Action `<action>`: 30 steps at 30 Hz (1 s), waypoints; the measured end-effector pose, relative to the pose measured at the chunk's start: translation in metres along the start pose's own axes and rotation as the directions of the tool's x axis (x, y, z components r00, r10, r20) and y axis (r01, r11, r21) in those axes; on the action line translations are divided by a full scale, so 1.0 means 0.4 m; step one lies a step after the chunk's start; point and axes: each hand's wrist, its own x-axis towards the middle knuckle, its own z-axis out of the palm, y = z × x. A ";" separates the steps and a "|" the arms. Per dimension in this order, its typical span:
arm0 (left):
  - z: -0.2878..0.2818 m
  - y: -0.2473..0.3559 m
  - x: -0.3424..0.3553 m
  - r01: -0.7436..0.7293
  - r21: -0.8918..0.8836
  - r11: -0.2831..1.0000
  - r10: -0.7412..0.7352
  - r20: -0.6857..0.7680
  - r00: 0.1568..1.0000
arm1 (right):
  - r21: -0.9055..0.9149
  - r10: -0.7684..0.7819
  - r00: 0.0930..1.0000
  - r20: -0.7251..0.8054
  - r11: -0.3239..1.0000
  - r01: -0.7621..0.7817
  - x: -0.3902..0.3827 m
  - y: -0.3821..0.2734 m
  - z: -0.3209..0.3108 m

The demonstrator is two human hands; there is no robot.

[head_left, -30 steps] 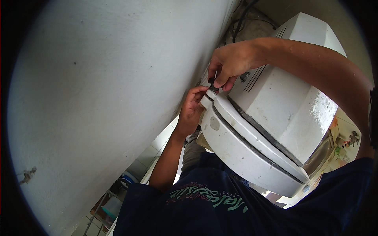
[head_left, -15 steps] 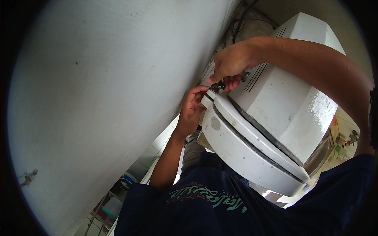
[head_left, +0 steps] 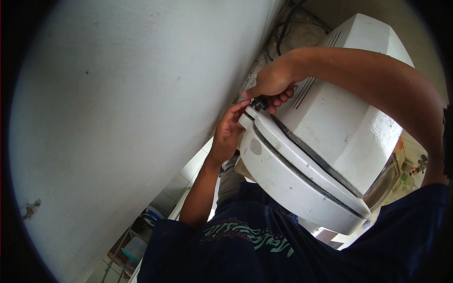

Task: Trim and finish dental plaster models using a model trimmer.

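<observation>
A large white machine [head_left: 330,120] with a vented housing stands before me. Its rounded front cover [head_left: 283,167] is split by a dark seam. A black knob-like part [head_left: 259,103] sits at the cover's left end, close to the wall. My right hand [head_left: 276,78] reaches over the housing from the right, its thumb and fingers closed around that part. My left hand [head_left: 228,132] comes from below, with its fingers stretched along the cover's left end just beside the knob. The fingertips nearly meet my right thumb there.
A pale wall [head_left: 132,104] rises close on the left. Black cables [head_left: 284,35] lie behind the machine. A metal sink [head_left: 381,184] is at the right. At lower left, a rack [head_left: 127,245] holds several items above a tiled floor.
My right hand has turned and shifted slightly left, its fingers now more curled around the black part. My left hand stays at the cover's end. The whole view has shifted a little.
</observation>
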 end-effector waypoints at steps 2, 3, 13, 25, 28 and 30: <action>-0.003 -0.009 -0.005 0.008 0.008 1.000 -0.007 -0.007 1.000 | -0.026 0.001 1.000 -0.002 1.000 -0.001 0.003 -0.002 0.001; -0.005 -0.011 -0.006 0.012 0.019 1.000 -0.012 -0.016 1.000 | -0.056 0.000 1.000 -0.006 0.998 0.000 0.006 -0.002 0.001; -0.002 0.001 -0.006 0.010 -0.003 1.000 -0.010 -0.016 1.000 | 0.235 -0.122 0.991 -0.062 0.963 0.133 -0.022 0.013 0.006; -0.004 0.005 -0.001 -0.012 -0.010 1.000 0.012 -0.006 1.000 | 0.295 -0.221 0.975 0.000 0.932 0.211 -0.004 0.031 -0.024; -0.010 -0.003 -0.006 0.019 -0.038 0.999 -0.019 -0.016 1.000 | 0.265 -0.279 0.960 -0.015 0.925 0.273 0.000 0.028 -0.024; -0.012 -0.005 -0.004 -0.004 0.010 1.000 0.004 -0.003 1.000 | 0.270 -0.279 0.960 -0.008 0.924 0.270 0.004 0.025 -0.023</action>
